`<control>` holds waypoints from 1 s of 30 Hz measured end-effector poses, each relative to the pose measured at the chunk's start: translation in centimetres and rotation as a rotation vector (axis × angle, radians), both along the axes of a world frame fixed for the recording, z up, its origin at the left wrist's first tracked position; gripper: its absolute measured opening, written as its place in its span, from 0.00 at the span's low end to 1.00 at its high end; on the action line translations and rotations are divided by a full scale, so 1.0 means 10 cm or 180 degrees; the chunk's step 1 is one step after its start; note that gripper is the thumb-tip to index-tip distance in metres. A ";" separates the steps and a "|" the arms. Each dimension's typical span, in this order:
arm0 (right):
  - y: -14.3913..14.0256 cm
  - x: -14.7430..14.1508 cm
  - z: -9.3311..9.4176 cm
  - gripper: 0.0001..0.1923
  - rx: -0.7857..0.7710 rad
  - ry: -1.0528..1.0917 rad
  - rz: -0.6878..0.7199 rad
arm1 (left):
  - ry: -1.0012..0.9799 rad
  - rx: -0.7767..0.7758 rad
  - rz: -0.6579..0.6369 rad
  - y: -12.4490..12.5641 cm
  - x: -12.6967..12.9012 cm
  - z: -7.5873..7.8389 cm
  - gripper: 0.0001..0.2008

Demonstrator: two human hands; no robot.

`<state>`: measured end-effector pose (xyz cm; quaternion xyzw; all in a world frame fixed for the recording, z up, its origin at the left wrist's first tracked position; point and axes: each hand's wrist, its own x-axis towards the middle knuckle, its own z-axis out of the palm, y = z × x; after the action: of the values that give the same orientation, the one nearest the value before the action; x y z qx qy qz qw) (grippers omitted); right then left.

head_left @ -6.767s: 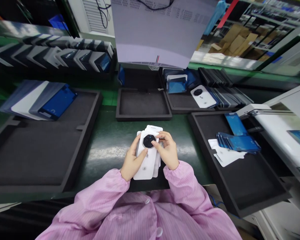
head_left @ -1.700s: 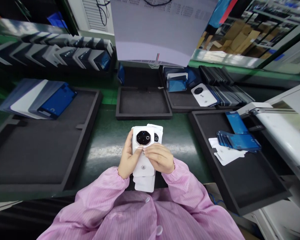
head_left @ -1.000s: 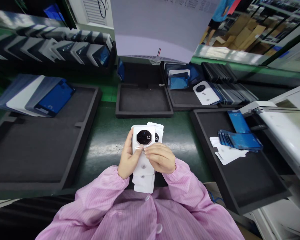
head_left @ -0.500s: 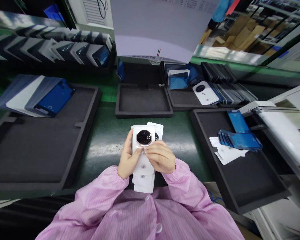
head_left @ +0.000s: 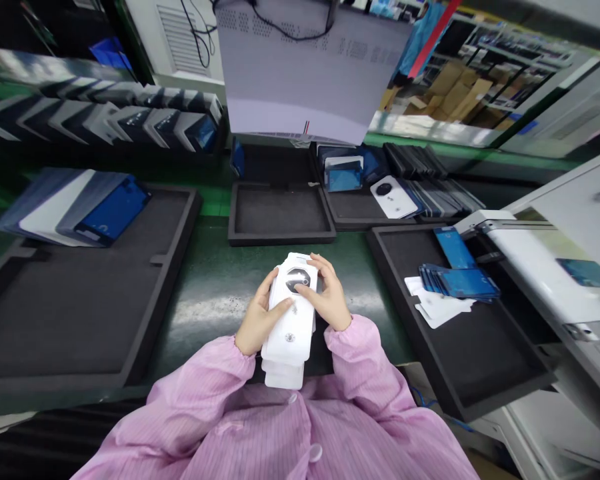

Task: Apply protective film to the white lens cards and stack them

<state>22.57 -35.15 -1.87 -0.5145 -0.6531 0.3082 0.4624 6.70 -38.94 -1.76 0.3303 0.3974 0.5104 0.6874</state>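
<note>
I hold a small stack of white phone back covers (head_left: 290,327) over the green bench, close to my chest. The top cover carries a dark round camera ring (head_left: 297,280). My left hand (head_left: 257,320) cups the stack from the left side, thumb on the top cover. My right hand (head_left: 330,300) grips the upper right edge, with its thumb pressed on the camera ring. Both sleeves are pink.
Black foam trays surround me: a large one at left (head_left: 80,307) with blue-filmed covers (head_left: 105,213) at its far end, a small one (head_left: 280,213) ahead, one at right (head_left: 480,360) holding blue film pieces (head_left: 460,280) and white liners (head_left: 437,308). A white machine (head_left: 550,280) stands far right.
The stack has tilted flatter and lower. My right hand moved from the middle of the top cover up to its upper edge, thumb now on the camera ring. The head view shifted slightly.
</note>
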 end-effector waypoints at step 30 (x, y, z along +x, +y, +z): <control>-0.31 -0.02 -0.25 0.21 0.0494 -0.1967 -0.0091 | -0.0246 -0.1142 0.0156 -1.47 -0.34 -0.25 0.47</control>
<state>22.41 -38.23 -4.38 -0.5560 -0.7769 0.0802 0.2843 3.26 -53.67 -4.24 0.1727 0.4632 0.4603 0.7374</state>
